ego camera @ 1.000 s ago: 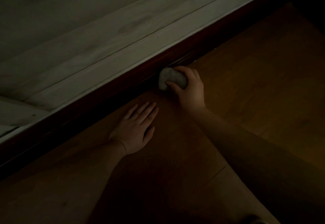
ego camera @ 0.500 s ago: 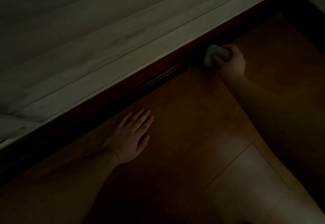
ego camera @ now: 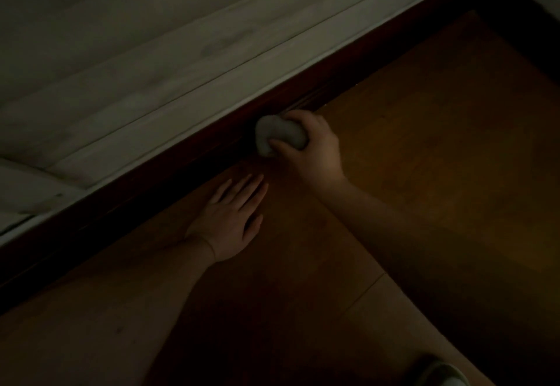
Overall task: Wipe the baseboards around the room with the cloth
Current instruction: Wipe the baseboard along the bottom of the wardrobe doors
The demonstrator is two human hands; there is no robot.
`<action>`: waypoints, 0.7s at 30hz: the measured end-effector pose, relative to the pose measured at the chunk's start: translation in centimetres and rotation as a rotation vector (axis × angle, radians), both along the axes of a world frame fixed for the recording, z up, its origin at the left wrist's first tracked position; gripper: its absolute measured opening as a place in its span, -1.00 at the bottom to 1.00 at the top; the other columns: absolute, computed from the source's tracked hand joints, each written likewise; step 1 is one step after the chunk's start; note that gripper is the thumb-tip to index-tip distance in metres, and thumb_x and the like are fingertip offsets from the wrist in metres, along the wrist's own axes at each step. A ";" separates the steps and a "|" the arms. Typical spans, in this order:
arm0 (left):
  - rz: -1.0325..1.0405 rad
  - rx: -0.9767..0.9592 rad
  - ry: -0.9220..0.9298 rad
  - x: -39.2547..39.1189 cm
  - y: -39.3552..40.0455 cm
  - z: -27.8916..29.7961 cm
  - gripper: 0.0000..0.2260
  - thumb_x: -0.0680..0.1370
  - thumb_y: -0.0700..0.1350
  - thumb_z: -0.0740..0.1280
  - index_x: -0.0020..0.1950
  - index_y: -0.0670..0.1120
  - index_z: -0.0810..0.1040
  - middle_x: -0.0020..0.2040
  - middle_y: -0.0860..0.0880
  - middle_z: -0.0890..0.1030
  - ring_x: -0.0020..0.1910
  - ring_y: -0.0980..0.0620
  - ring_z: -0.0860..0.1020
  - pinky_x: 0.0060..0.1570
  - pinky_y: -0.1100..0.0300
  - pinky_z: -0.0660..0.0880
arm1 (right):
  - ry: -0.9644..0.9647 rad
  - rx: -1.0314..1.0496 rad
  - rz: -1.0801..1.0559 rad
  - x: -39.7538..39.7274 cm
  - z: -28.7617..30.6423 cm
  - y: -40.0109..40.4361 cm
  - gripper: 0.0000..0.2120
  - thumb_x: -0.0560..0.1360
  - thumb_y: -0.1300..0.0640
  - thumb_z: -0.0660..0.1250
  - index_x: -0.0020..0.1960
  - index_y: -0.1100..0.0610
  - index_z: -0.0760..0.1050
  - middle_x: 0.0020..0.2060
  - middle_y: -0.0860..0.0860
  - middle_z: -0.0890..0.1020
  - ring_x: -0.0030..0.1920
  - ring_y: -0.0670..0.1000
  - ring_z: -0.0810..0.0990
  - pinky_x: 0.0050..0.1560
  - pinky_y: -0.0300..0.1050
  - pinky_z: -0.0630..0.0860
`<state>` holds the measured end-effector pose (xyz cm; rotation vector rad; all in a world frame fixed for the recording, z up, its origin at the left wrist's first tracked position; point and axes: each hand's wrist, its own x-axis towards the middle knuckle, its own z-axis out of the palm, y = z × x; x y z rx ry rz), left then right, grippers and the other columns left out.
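Dim room. R hand (ego camera: 315,152) grips a balled pale cloth (ego camera: 277,136), fingers and thumb curled round it, pressing it vs the dark baseboard (ego camera: 169,173) at about mid-run. L hand (ego camera: 231,220) lies flat on the wood floor (ego camera: 424,143), fingers straight and slightly spread, just in front of the baseboard, near the cloth. Pale wall panels (ego camera: 151,52) rise above the baseboard.

One cloth (ego camera: 277,136), bunched into a pale wad, shows in the dim light, along with one dark baseboard (ego camera: 188,158) running diagonally across the view. Two hands are in sight, the left hand (ego camera: 230,222) and the right hand (ego camera: 315,149), over one wooden floor (ego camera: 439,149).
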<state>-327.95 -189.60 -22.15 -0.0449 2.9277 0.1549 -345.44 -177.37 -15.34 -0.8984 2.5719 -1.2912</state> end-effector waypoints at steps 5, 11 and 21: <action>0.003 0.017 0.000 0.0 -0.1 -0.2 -0.41 0.63 0.16 -0.13 0.63 -0.04 0.02 0.63 -0.02 0.01 0.60 -0.01 0.00 0.54 -0.05 0.02 | -0.020 0.006 0.033 0.8 -0.1 -1.1 -0.62 0.43 0.11 0.52 0.21 0.11 0.55 0.07 0.07 0.51 0.03 -0.09 0.45 -0.01 -0.53 0.26; -0.011 0.040 0.017 0.1 -0.1 -0.5 -0.43 0.65 0.16 -0.12 0.63 -0.02 -0.05 0.63 0.00 -0.05 0.60 0.03 -0.06 0.53 0.00 -0.08 | 0.043 0.126 -0.017 -5.6 0.6 1.2 -0.63 0.43 0.09 0.51 0.20 0.11 0.55 0.08 0.09 0.54 0.08 0.01 0.50 0.03 -0.30 0.32; -0.023 0.021 0.017 0.1 -0.3 -0.8 -0.43 0.66 0.16 -0.07 0.63 -0.04 0.00 0.64 -0.02 -0.03 0.60 0.01 -0.04 0.51 -0.04 -0.01 | -0.047 0.265 -0.476 -21.4 2.3 6.5 -0.59 0.48 0.06 0.40 0.30 0.05 0.44 0.25 0.13 0.49 0.20 0.14 0.53 0.18 0.08 0.55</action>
